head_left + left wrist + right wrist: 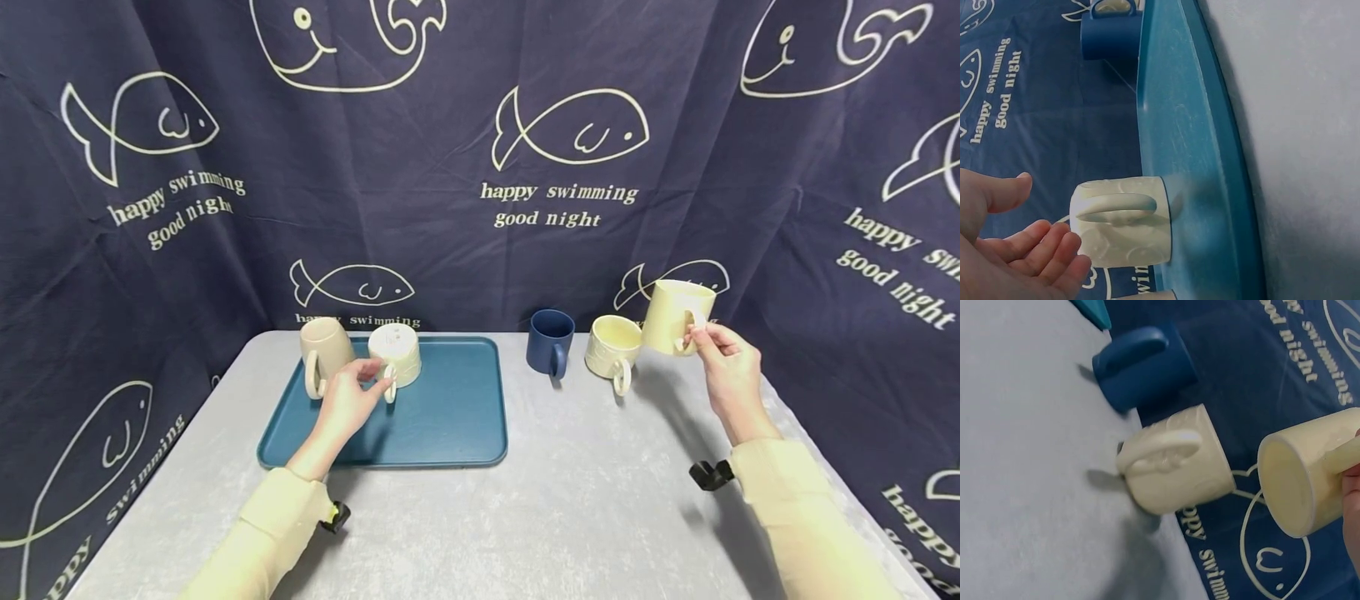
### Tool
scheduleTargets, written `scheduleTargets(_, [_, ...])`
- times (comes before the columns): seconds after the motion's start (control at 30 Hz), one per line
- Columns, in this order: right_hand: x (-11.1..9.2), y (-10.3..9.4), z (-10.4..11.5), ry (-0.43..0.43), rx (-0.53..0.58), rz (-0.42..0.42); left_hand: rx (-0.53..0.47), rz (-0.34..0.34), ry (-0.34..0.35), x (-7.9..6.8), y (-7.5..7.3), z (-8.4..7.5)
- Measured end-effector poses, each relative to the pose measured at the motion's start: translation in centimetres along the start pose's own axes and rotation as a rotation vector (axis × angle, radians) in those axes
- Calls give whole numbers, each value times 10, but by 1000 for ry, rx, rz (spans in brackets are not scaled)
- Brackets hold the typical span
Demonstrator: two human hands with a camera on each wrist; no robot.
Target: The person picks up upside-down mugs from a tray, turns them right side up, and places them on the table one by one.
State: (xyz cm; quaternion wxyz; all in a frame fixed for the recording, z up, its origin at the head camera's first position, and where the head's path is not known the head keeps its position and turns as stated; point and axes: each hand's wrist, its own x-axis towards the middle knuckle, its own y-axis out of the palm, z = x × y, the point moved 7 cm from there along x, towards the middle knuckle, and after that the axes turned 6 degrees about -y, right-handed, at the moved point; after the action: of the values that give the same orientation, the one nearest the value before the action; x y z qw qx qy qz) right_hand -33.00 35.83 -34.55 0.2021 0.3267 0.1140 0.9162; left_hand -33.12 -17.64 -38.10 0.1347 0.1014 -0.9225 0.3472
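Above the table's right side, my right hand (731, 371) pinches the handle of a pale yellow mug (671, 317). That mug is upside down, its open end facing downward in the right wrist view. Over the tray, my left hand (348, 400) is beside an upturned white mug (397, 354) with a raised pattern. Thumb and fingers (1054, 250) are apart there, near the base of the white mug (1122, 240). An upturned beige mug (327, 346) stands left of it, partly behind the left hand. Both rest on the blue tray (450, 425).
Right of the tray, a dark blue mug (551, 342) stands upright on the grey table (570, 500). Next to it is an upright cream mug (611, 350), its handle toward me. A dark blue cloth (450, 233) with fish drawings hangs behind the table and along its sides.
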Motion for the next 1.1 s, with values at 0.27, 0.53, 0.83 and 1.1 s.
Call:
scheduleTargets(0.27, [7,-14,-25,29,-29,-22,-6,88,-88,3,9,10])
scheduleTargets(0.53, [13,-31,-48,64,-152,-102,-5,135,-101,5,15,16])
scheduleTargets(0.83, [19,-39,-70,45,-79,-114,17,170,-120,8,20,22])
scheduleTargets(1.1, [15,-49,-88,195,-205,-136,36,214,-133,6,26,23])
